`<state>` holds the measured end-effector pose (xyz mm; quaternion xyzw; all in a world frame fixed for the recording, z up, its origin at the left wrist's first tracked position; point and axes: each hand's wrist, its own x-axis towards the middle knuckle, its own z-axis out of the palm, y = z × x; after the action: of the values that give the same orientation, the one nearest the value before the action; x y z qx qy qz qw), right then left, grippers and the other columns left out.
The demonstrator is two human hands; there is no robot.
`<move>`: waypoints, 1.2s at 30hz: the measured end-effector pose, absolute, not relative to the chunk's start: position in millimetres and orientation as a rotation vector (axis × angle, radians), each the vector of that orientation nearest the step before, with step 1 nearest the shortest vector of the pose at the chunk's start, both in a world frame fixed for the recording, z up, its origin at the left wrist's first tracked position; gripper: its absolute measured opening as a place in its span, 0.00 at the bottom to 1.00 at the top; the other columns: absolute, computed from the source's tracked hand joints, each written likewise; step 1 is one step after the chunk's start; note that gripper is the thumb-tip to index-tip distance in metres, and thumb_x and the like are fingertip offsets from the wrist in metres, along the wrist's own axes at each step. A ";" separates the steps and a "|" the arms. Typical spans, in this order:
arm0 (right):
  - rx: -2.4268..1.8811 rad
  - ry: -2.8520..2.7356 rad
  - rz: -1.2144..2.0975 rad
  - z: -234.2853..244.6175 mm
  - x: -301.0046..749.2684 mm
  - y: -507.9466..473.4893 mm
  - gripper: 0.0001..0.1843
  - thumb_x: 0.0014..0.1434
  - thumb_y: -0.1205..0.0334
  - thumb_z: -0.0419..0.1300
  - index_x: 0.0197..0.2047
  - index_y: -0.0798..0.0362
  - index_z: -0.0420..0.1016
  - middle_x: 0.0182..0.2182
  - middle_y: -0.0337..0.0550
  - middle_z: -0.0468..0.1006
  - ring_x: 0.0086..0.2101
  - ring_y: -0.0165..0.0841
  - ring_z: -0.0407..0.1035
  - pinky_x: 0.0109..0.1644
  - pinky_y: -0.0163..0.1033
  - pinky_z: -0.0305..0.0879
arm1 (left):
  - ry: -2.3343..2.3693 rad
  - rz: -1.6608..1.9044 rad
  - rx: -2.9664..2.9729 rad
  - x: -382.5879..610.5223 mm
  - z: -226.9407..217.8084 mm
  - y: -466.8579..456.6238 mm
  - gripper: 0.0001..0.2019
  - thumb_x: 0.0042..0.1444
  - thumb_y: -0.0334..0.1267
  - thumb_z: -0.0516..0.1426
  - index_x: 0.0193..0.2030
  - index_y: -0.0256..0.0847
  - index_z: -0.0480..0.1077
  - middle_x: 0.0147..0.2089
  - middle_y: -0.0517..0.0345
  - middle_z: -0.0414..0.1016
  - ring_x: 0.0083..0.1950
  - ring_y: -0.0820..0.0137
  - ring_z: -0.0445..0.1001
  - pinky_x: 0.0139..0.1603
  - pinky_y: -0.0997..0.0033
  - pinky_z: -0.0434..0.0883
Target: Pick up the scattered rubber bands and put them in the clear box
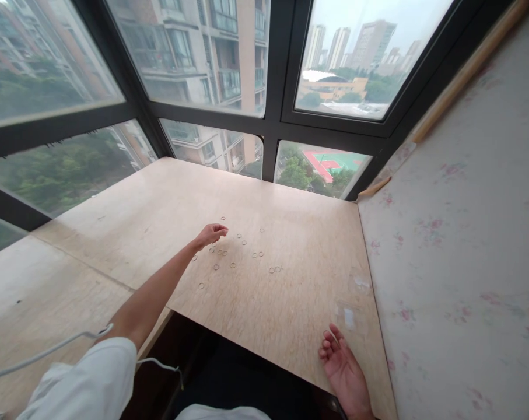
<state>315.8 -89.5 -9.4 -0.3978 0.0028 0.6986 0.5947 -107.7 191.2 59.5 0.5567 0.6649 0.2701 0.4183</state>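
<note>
Now left hand (pixel 209 234) hovers over scattered rings (pixel 233 265), fingers pressed together — right hand (pixel 345 367) lies spread, palm up.

Rings (pixel 242 254) lie scattered on the board (pixel 290 233), windows (pixel 229 70) behind.

Roughly fifteen small thin rings (pixel 233 265) lie scattered on the one pale surface (pixel 290 303), though they are too small and faint for a sure count. Two hands are in view, one left hand (pixel 209 234) and one right hand (pixel 343 367). There is also one white cable (pixel 41 353), and two clear patches of tape (pixel 359 284) sit near the surface's right edge.
</note>
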 end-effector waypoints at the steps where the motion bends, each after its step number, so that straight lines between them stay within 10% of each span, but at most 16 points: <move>1: -0.932 0.000 1.633 -10.2 316.3 -89.9 0.24 0.46 0.56 0.72 0.47 0.47 0.75 0.36 0.39 0.77 0.33 0.29 0.70 0.37 0.35 0.69 | 1.669 0.729 1.365 -105.5 60.9 190.9 0.16 0.49 0.44 0.59 0.40 0.35 0.73 0.31 0.55 0.73 0.20 0.80 0.59 0.19 0.80 0.57; 19: -0.963 -0.032 1.751 -12.3 322.6 -84.5 0.27 0.44 0.55 0.73 0.48 0.47 0.74 0.39 0.40 0.78 0.36 0.29 0.71 0.40 0.36 0.69 | 1.344 0.817 1.713 138.3 7.9 33.0 0.03 0.51 0.33 0.55 0.31 0.40 0.70 0.28 0.56 0.73 0.29 0.71 0.68 0.33 0.70 0.62; 36: -0.952 -0.205 1.588 4.8 298.9 -86.0 0.17 0.50 0.61 0.70 0.42 0.58 0.76 0.33 0.45 0.78 0.30 0.28 0.71 0.35 0.32 0.67 | 1.065 0.743 2.138 125.8 0.2 -1.4 0.05 0.57 0.30 0.53 0.35 0.41 0.69 0.34 0.55 0.73 0.39 0.67 0.69 0.43 0.64 0.61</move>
<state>298.9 -86.0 4.8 -0.4102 -0.0884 0.6840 0.5967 125.8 -1.4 0.2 0.8114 0.4040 0.2820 0.3145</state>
